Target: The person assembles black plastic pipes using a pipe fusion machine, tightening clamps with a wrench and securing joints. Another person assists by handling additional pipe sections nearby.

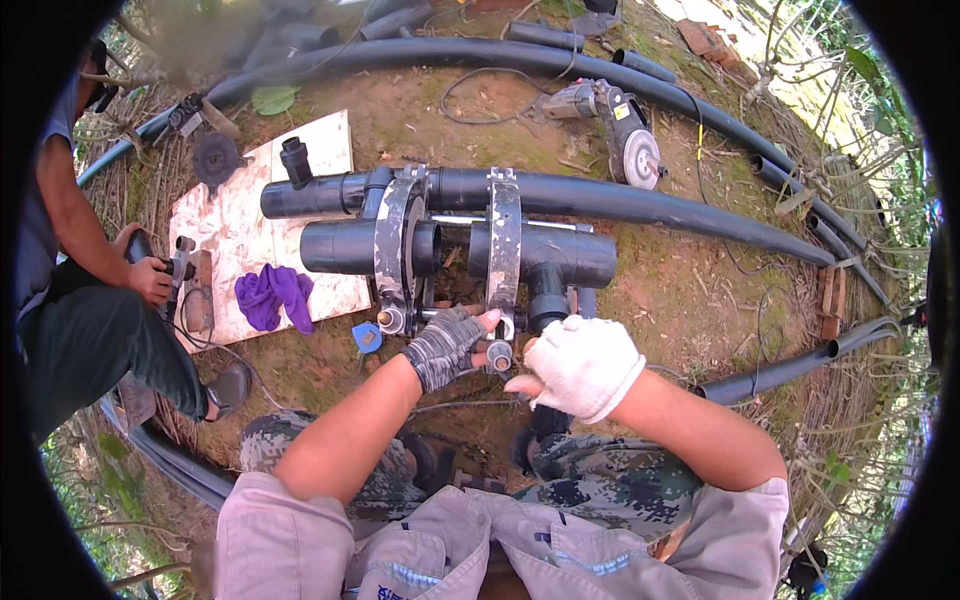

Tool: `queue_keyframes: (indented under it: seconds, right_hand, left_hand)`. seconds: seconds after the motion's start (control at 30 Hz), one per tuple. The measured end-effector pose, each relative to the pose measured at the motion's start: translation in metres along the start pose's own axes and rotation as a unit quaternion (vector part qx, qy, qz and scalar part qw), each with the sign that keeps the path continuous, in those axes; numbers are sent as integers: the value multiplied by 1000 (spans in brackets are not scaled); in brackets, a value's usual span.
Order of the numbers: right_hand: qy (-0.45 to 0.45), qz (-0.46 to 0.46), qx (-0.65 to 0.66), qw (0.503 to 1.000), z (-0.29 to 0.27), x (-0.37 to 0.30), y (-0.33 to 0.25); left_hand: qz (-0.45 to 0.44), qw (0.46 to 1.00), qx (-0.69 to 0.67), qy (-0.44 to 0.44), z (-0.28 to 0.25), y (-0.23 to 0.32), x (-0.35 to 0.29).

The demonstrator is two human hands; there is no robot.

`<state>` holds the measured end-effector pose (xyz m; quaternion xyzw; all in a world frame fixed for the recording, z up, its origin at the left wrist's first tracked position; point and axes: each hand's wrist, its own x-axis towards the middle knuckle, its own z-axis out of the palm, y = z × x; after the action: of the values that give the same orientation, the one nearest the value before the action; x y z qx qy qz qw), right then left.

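Note:
A metal frame with two ring-shaped pipe clamps, the left one point(392, 235) and the right one point(504, 235), stands before me around black plastic pipe pieces. A short pipe point(340, 247) sits in the left clamp; a tee fitting point(575, 258) in the right one, its branch toward me. My left hand point(445, 350), in a grey fingerless glove, closes about the lower end of the right clamp, thumb by its bolt point(499, 355). Beside that bolt, my right hand point(588, 370), in a white glove, is curled with its thumb out; whatever it holds is hidden.
Behind the clamps runs a long black pipe point(640, 205). An angle-headed power tool with a disc point(638, 155) lies beyond it. To the left are a board point(325, 145), a purple cloth point(273, 297) and a blue tape measure point(367, 337). A co-worker point(90, 270) holds a tool there.

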<state>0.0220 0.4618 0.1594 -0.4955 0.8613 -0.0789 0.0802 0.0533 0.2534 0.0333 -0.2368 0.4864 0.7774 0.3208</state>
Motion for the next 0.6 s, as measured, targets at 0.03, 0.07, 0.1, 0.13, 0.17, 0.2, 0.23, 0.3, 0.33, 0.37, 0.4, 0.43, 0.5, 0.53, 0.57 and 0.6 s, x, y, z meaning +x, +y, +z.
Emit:
queue_keyframes:
  seconds: [0.03, 0.07, 0.1, 0.13, 0.17, 0.2, 0.23, 0.3, 0.33, 0.37, 0.4, 0.43, 0.5, 0.53, 0.57, 0.6]
  right_hand:
    - [-1, 13, 1, 1000, 5, 6, -12]
    - [-15, 21, -1, 1000, 16, 13, -18]
    - [-27, 26, -3, 999, 28, 21, -21]
    - [-21, 34, 17, 999, 34, 25, -24]
    - [-8, 41, 1, 999, 37, 26, -25]
    - [4, 47, -16, 999, 40, 26, -27]
    - [17, 54, -33, 998, 43, 28, -27]
    - [1, 66, -42, 997, 50, 30, -27]
    - [10, 62, -52, 997, 54, 28, -28]
    - [19, 57, -63, 996, 55, 26, -31]
    - [35, 35, -79, 996, 54, 24, -33]
    - [46, 15, -88, 995, 54, 22, -36]
    - [63, -24, -105, 992, 55, 17, -38]
    - [69, -39, -102, 992, 54, 18, -34]
    - [59, -21, -87, 994, 52, 19, -33]
    - [49, -2, -73, 996, 48, 20, -32]
  left_hand:
    - [8, 1000, 9, 4, 1, -1, 1]
    - [9, 1000, -18, 7, 0, -5, 3]
    - [16, 1000, -17, -7, -5, -10, 10]
    - [22, 999, -15, -22, -12, -17, 19]
    - [27, 999, -14, -33, -13, -15, 18]
    - [27, 999, -24, -22, -13, -15, 15]
    - [28, 999, -33, -11, -11, -16, 14]
    - [27, 998, -51, 10, -3, -10, 4]
    - [41, 999, 15, 3, -7, -10, 5]
    - [34, 999, -4, 16, -2, -7, -1]
    - [32, 999, -12, 10, -6, -10, 4]
    - [29, 999, -19, 2, -11, -13, 12]
    - [46, 998, -51, -12, -10, -17, 15]
    - [50, 999, -16, -13, -13, -17, 16]
    - [43, 998, -33, -13, -13, -17, 18]
    - [33, 999, -41, 4, -12, -20, 18]
